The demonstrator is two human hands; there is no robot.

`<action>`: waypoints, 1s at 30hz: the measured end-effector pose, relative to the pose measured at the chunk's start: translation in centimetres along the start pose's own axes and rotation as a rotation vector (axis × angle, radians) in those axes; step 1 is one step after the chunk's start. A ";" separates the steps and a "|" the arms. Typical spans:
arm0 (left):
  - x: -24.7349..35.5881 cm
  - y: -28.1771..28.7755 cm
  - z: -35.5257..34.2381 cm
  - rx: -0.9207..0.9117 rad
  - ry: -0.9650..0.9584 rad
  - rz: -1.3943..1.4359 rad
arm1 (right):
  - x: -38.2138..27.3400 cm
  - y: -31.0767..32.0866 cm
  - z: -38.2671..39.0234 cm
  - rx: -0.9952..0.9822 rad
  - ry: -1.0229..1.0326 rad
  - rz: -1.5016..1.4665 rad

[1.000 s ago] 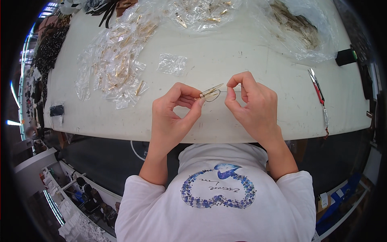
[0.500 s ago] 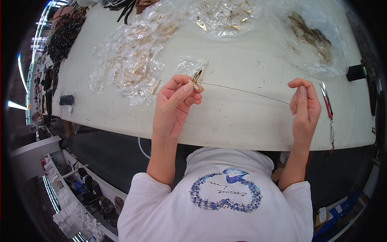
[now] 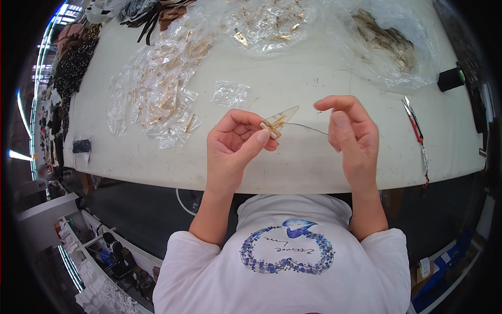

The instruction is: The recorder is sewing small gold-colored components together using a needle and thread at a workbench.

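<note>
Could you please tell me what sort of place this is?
Probably a handcraft workshop: packets with gold-coloured pieces are heaped on a wide table, and scissors lie at its right.

Pale worktable (image 3: pixel 387 162), front edge bowed by lens. Dark floor (image 3: pixel 133 200) below. Lower left: white compartmented shelving (image 3: pixel 125 242), dark items inside. Lower right: another pale-edged shelf (image 3: pixel 456 283), some blue within. Far left: long bright light strips (image 3: pixel 33 131), curving vertically.
</note>
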State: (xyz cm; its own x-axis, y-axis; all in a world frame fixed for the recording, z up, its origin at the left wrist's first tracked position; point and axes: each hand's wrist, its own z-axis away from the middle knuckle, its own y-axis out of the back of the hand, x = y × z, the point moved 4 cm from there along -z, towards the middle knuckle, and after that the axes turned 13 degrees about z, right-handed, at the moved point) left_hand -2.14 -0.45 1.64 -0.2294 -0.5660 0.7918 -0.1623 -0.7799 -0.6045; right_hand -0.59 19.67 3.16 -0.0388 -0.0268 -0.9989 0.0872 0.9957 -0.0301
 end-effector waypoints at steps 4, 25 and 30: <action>-0.4 -1.5 0.1 -0.019 -0.130 -0.234 | 0.7 -0.9 -0.2 -0.084 -0.003 0.060; 0.0 1.9 -0.7 0.039 0.087 0.083 | -0.6 2.1 -0.5 0.037 0.101 0.282; 1.2 3.7 -0.4 0.080 0.089 0.243 | -0.2 5.3 -1.0 0.251 0.109 0.327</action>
State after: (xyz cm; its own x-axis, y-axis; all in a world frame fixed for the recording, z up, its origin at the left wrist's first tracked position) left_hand -3.46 -3.94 0.31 -0.3363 -0.7162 0.6115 -0.0170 -0.6446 -0.7643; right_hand -1.17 25.02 3.24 -0.0726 0.3093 -0.9482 0.3510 0.8978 0.2660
